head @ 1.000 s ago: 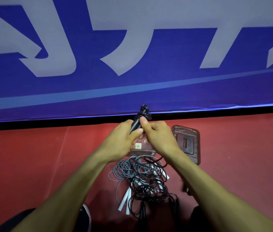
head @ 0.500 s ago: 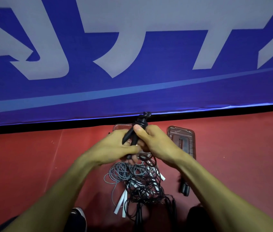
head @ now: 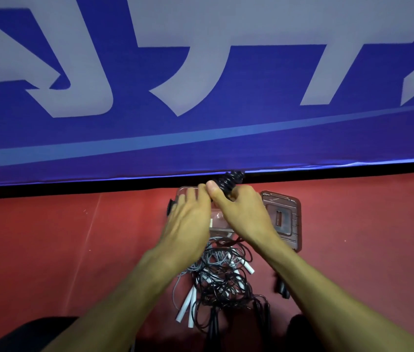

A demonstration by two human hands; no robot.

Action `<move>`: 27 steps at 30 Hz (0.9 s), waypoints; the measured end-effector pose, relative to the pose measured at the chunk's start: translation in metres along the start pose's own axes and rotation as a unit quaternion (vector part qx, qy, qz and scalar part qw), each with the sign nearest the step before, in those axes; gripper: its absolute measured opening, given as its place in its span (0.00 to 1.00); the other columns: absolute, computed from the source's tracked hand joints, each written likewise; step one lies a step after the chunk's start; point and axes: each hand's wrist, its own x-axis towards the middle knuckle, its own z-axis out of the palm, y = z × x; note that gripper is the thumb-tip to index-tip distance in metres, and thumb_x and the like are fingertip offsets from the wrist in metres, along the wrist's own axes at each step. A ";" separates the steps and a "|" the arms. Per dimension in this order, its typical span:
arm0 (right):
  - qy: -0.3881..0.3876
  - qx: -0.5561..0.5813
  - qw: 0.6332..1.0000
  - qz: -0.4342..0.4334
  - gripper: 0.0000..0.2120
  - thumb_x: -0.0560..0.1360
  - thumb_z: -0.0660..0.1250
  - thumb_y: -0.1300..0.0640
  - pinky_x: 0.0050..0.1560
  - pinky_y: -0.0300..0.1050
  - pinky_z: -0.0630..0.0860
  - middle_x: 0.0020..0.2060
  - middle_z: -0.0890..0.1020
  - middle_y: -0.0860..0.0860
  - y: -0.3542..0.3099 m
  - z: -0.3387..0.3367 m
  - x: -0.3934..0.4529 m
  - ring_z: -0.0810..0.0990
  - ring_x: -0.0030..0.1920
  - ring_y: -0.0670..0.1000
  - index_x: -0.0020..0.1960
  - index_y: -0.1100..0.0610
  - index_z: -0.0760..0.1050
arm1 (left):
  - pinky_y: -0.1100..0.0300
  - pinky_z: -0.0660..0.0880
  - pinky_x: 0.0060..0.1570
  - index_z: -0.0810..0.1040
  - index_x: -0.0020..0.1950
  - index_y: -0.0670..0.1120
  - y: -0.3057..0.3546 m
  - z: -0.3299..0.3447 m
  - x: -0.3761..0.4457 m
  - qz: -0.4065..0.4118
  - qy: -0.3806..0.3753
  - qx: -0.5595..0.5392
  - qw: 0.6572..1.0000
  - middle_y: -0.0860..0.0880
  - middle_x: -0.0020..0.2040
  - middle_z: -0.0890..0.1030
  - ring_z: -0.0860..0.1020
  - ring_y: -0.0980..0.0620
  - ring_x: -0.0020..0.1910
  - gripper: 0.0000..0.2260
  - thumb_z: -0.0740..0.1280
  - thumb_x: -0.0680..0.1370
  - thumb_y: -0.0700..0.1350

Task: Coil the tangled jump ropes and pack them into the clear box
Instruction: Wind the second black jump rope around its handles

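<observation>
A blue banner (head: pixel 201 138) with pale lettering fills the far half of the view, and below it runs the red floor (head: pixel 48 250) on which everything lies. On that floor, straight ahead of the person, sits the clear box (head: pixel 222 221), largely hidden under the two hands, with its lid (head: pixel 283 219) lying flat just to its right. Nearer the person than the box, between the forearms, sprawls the tangled pile of ropes (head: pixel 220 278), black and grey cords mixed with white handles (head: pixel 185 304) pointing back toward the body. Above the far end of the box the right hand (head: pixel 241 212) grips a coiled black rope (head: pixel 230 181), thumb pressed over the bundle and fingers curled round it; the bundle's long axis runs roughly away from the person, tilted a little right. The left hand (head: pixel 188 219) lies beside it with fingers reaching forward to touch the bundle near the right thumb; whether it grips the bundle I cannot tell. The coil sits directly over the box's far edge, so the box lies just below and slightly nearer than the bundle, and the right hand, which carries it, seems best placed to lower it in lengthwise.
</observation>
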 end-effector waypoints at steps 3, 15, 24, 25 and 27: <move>-0.024 0.047 0.998 0.024 0.29 0.80 0.62 0.37 0.35 0.48 0.66 0.28 0.74 0.53 0.008 0.000 0.008 0.68 0.30 0.48 0.37 0.63 0.75 | 0.51 0.69 0.55 0.66 0.65 0.46 0.003 0.000 0.003 0.000 -0.021 -0.080 0.997 0.49 0.58 0.70 0.70 0.47 0.54 0.12 0.61 0.83 0.44; -0.068 -0.050 0.995 -0.049 0.28 0.82 0.60 0.40 0.28 0.39 0.62 0.23 0.73 0.48 0.009 -0.013 0.010 0.67 0.25 0.44 0.31 0.58 0.75 | 0.52 0.78 0.37 0.65 0.48 0.44 -0.006 -0.026 0.009 -0.044 -0.028 -0.330 0.943 0.44 0.34 0.82 0.81 0.48 0.32 0.10 0.68 0.80 0.38; -0.083 0.028 0.995 -0.042 0.24 0.82 0.58 0.40 0.31 0.39 0.65 0.27 0.70 0.46 0.002 -0.008 0.006 0.66 0.28 0.44 0.35 0.56 0.69 | 0.52 0.73 0.50 0.67 0.59 0.50 0.001 -0.006 0.010 -0.032 -0.045 -0.213 0.975 0.50 0.55 0.78 0.77 0.51 0.52 0.09 0.58 0.84 0.53; -0.097 0.041 0.993 -0.046 0.24 0.83 0.57 0.40 0.34 0.41 0.68 0.27 0.73 0.47 0.002 -0.009 0.006 0.69 0.30 0.44 0.37 0.56 0.71 | 0.53 0.73 0.49 0.69 0.60 0.51 -0.002 -0.009 0.011 -0.046 -0.080 -0.234 0.968 0.52 0.53 0.79 0.78 0.54 0.49 0.11 0.58 0.83 0.56; -0.125 0.057 0.989 -0.061 0.26 0.84 0.55 0.40 0.43 0.47 0.76 0.31 0.81 0.53 0.004 -0.012 0.006 0.78 0.34 0.49 0.38 0.57 0.75 | 0.54 0.75 0.49 0.73 0.59 0.48 -0.011 -0.015 0.013 -0.048 -0.150 -0.314 0.936 0.54 0.47 0.81 0.78 0.55 0.43 0.19 0.58 0.80 0.62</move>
